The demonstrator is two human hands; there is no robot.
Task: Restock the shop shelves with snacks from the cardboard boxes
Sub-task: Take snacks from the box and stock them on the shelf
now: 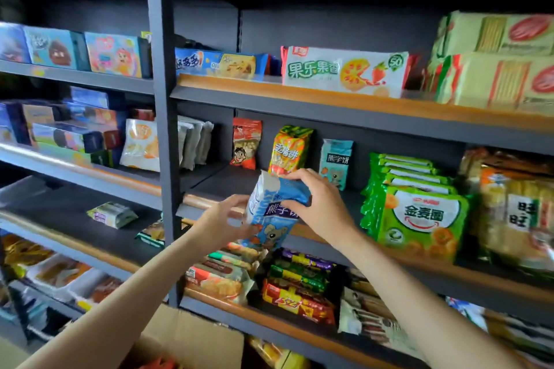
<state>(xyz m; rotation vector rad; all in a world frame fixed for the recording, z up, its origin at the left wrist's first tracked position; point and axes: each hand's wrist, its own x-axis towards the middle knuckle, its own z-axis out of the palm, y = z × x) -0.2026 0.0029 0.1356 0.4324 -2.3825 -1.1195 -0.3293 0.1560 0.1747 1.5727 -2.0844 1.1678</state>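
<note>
A blue and white snack bag (271, 213) with a cartoon mouse is held upright in front of the middle shelf (419, 259). My right hand (317, 204) grips its top and right side, fingers curled over it. My left hand (221, 222) touches its lower left edge with fingers spread. A matching blue bag (335, 162) stands at the back of that shelf, beside a yellow-orange bag (289, 150) and a red bag (245, 142). A cardboard box (192, 338) sits open at the bottom, below my left forearm.
Green snack packs (419, 216) stand in a row to the right on the same shelf, with yellow packs (515, 219) beyond. A dark upright post (163, 129) divides the shelving. The shelves above, below and to the left hold boxes and packets.
</note>
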